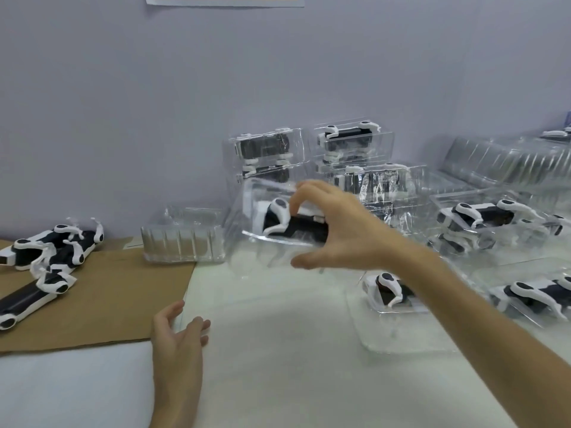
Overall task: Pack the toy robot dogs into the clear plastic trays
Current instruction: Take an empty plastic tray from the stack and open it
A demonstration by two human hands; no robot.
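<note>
Your white table (278, 341), loaded on both sides.
On your left a brown cardboard sheet (117, 291) lies flat on the table, with loose toy robot dogs (52, 248) sprawled on it and a stack of empty clear trays (183, 242) at its far right corner. Stacked packed trays (355, 143) stand at the back by the wall. On your right one filled tray (392, 296) lies nearest you, with more filled trays (537, 296) beside and behind it.

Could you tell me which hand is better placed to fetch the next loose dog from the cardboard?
Left: the left hand is free at the cardboard; the right hand grips a packed tray.
</note>
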